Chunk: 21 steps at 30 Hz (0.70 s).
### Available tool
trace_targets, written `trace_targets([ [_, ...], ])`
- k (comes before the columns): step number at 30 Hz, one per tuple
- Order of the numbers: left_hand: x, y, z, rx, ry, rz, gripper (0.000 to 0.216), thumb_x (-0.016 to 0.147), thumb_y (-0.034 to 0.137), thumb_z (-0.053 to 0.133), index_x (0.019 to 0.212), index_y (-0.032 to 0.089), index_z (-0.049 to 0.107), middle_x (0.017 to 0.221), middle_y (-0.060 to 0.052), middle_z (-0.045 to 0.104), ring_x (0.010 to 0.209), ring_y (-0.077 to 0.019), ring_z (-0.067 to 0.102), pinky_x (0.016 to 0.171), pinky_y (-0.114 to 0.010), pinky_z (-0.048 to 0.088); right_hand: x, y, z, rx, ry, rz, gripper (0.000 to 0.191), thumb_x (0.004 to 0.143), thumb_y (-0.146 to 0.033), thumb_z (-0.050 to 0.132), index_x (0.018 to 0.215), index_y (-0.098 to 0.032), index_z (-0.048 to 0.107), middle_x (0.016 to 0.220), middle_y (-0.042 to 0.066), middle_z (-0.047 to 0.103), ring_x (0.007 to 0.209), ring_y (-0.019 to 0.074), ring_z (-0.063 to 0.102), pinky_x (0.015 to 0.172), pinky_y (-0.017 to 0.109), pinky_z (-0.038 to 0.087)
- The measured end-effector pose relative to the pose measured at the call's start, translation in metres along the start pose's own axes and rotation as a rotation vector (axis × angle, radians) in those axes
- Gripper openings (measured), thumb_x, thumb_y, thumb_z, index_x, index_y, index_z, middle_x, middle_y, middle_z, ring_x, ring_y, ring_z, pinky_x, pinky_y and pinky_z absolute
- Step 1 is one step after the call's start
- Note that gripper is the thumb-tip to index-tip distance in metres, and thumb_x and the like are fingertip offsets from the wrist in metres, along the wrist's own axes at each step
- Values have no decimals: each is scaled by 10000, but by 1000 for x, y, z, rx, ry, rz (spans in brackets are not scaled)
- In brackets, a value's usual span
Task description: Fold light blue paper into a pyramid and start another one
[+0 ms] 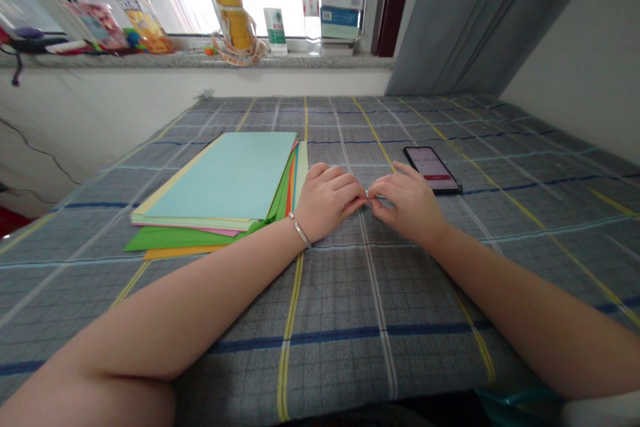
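Observation:
My left hand (327, 199) and my right hand (407, 203) rest on the grey checked cloth (350, 307), fingertips meeting at the middle. The fingers of both are curled and pinched together on something tiny that I cannot make out. A thin silver bracelet (301, 235) circles my left wrist. Just left of my left hand lies a stack of coloured paper sheets (220, 187), light blue on top, with green, pink, yellow and orange edges showing. A black phone (433, 169) with a lit screen lies just beyond my right hand.
The windowsill (200, 59) at the back carries bottles, a snack bag, boxes (341, 13) and small clutter. A grey curtain (470, 20) hangs at the right, beside a white wall. Cables run down the wall at the left.

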<state>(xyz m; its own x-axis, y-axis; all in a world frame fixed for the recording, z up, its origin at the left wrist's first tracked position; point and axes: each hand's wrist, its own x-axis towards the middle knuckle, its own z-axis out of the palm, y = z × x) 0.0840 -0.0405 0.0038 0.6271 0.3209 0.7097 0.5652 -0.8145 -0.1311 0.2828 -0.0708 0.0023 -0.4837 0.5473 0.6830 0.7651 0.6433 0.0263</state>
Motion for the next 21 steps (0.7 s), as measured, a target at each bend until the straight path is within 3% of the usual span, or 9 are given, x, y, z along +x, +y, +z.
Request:
trace_targets([
  [5,-1,-1,0,30,-26,43,275,968,416,515,816,228,648,842,29,707,823,-158,558,792,-367,316,-1,-2,-1,-11,-84,70,82,829,-178,549,798,-226,608,830,17,699,802,179,630,698,294,448],
  [21,1,-4,-4,34,-67,45,236,971,379,505,861,250,670,862,22,708,858,-173,556,826,-381,314,-2,5,-3,-33,-76,34,133,826,-154,534,811,-219,649,875,9,741,848,185,661,759,300,469],
])
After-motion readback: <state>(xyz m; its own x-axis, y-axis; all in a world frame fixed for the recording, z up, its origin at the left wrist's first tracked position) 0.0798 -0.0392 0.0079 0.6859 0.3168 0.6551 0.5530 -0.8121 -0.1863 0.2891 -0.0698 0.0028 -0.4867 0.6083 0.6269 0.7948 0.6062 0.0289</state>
